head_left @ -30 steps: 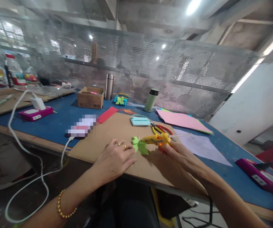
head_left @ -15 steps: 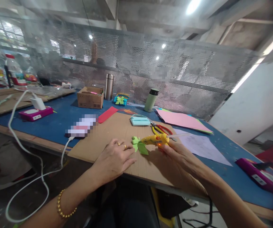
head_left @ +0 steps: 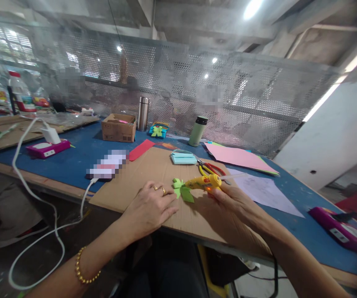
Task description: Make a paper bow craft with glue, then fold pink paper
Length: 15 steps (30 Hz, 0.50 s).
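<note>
A light green paper bow (head_left: pixel 187 194) lies on a brown cardboard sheet (head_left: pixel 153 165). My right hand (head_left: pixel 232 200) is wrapped round a yellow hot glue gun (head_left: pixel 201 182), its nozzle pointing left at the middle of the bow. An orange light glows on the gun, and a clear glue stick (head_left: pixel 236 176) sticks out of its rear. My left hand (head_left: pixel 152 205) rests palm down on the cardboard. Its fingertips are at the bow's left edge, with thumb and index finger apart.
Beyond the bow are a light blue folded piece (head_left: pixel 183 158) and red- and yellow-handled pliers (head_left: pixel 207 169). Purple paper (head_left: pixel 265 192) and pink sheets (head_left: pixel 240 157) lie right. A phone (head_left: pixel 108 165), cardboard box (head_left: pixel 118 128), steel flask (head_left: pixel 143 114) and green bottle (head_left: pixel 198 131) stand around.
</note>
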Available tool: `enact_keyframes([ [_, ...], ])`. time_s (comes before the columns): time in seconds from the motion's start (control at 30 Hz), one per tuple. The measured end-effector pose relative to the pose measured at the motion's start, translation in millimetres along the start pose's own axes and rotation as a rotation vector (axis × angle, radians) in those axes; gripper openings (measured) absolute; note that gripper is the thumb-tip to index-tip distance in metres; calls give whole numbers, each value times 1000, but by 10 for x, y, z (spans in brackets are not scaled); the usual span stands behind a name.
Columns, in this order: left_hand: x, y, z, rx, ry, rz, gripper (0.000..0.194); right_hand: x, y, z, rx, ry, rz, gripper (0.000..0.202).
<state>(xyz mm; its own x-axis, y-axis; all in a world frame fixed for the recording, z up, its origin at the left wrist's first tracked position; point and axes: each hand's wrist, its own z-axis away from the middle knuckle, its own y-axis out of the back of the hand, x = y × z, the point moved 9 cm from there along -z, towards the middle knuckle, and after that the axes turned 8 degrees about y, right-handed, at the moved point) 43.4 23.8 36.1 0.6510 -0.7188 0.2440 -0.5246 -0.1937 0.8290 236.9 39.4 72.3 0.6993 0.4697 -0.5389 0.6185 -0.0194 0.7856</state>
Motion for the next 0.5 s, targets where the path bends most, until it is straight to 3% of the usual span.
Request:
enact_keyframes([
  [0.23,-7,-5,1,5,-2,-5,25,76,-77,-7,-86,-70,-8,56],
  [0.5,-10,-18,-1,-6,4,-2,24,-84,-50,6,-68,-26,-55,51],
])
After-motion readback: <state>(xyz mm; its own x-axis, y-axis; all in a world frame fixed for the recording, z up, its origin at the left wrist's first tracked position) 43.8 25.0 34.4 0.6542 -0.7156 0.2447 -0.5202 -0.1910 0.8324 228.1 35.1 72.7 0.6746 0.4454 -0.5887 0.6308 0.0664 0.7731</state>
